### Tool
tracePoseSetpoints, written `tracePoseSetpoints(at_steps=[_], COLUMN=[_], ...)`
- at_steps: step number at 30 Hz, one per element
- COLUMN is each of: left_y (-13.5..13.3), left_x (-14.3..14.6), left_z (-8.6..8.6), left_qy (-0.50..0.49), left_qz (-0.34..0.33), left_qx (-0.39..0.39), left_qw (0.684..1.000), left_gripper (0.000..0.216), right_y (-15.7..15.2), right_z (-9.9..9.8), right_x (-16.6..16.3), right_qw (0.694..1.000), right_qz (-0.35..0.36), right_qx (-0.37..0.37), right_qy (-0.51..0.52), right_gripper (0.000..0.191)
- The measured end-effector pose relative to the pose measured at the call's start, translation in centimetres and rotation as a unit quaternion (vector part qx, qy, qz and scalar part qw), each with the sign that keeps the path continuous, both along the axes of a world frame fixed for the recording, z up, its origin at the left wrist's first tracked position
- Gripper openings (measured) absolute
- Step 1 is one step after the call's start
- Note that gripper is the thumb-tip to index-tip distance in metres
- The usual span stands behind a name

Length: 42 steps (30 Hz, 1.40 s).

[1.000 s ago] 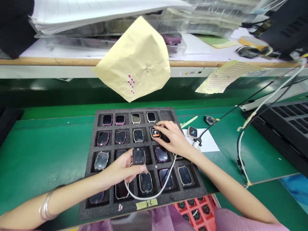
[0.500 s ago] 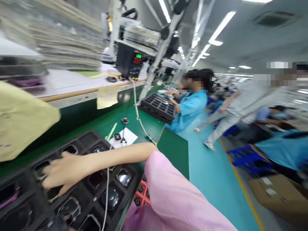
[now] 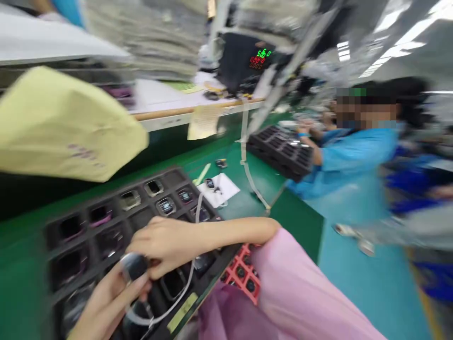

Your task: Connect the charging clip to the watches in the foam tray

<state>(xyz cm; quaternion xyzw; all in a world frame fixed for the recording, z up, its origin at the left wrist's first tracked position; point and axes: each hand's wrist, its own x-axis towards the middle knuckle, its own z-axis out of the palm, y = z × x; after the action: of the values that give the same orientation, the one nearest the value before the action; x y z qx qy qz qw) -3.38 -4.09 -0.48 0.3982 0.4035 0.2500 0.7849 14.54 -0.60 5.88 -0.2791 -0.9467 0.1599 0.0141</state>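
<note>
The picture is smeared by head motion. My left hand (image 3: 106,302) comes up from the bottom left with its fingers closed round a dark smartwatch body (image 3: 133,266), which has a white cable (image 3: 184,293) running from it. My right hand (image 3: 166,243) lies over the same watch, fingers curled down onto it. Both hands hover above a black foam tray (image 3: 106,198) whose pockets hold several watch bodies.
A yellow paper sheet (image 3: 63,125) hangs at the upper left. A red tray (image 3: 244,274) sits under the foam tray's near corner. A white sheet (image 3: 221,189) with a watch lies on the green bench. To the right a co-worker in blue (image 3: 350,160) works at another black tray (image 3: 283,151).
My head swung right, then partly back. My right hand left the far tray pockets and came onto the watch in my left hand.
</note>
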Motion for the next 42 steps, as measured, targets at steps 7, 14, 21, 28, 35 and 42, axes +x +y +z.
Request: tracePoseSetpoints(at_steps=[7, 14, 21, 28, 35, 42], left_y=[1.6, 1.5, 1.4, 1.2, 1.5, 1.5], left_x=[-0.5, -0.9, -1.4, -1.6, -1.8, -1.9], left_z=[0.1, -0.2, 0.4, 0.5, -0.1, -0.7], left_qy=[-0.141, -0.137, -0.043, -0.032, -0.045, -0.074], left_qz=[0.098, 0.12, 0.158, 0.106, 0.064, 0.0], left_qx=[-0.048, -0.011, 0.085, 0.069, 0.025, -0.011], left_qw=[0.984, 0.983, 0.983, 0.991, 0.997, 0.997], left_gripper=[0.034, 0.037, 0.026, 0.028, 0.036, 0.039], right_y=[1.7, 1.4, 0.5, -0.4, -1.4, -1.7], right_z=[-2.3, -2.9, -3.6, -4.3, -4.7, -3.9], right_x=[1.0, 1.2, 1.0, 1.2, 1.6, 1.0], right_qw=[0.91, 0.8, 0.689, 0.644, 0.719, 0.827], right_qz=[-0.176, -0.274, -0.266, -0.215, -0.183, -0.113], right_qx=[-0.207, -0.381, -0.55, -0.612, -0.527, -0.363], right_qy=[0.313, 0.374, 0.39, 0.405, 0.415, 0.413], right_gripper=[0.043, 0.043, 0.046, 0.049, 0.05, 0.051])
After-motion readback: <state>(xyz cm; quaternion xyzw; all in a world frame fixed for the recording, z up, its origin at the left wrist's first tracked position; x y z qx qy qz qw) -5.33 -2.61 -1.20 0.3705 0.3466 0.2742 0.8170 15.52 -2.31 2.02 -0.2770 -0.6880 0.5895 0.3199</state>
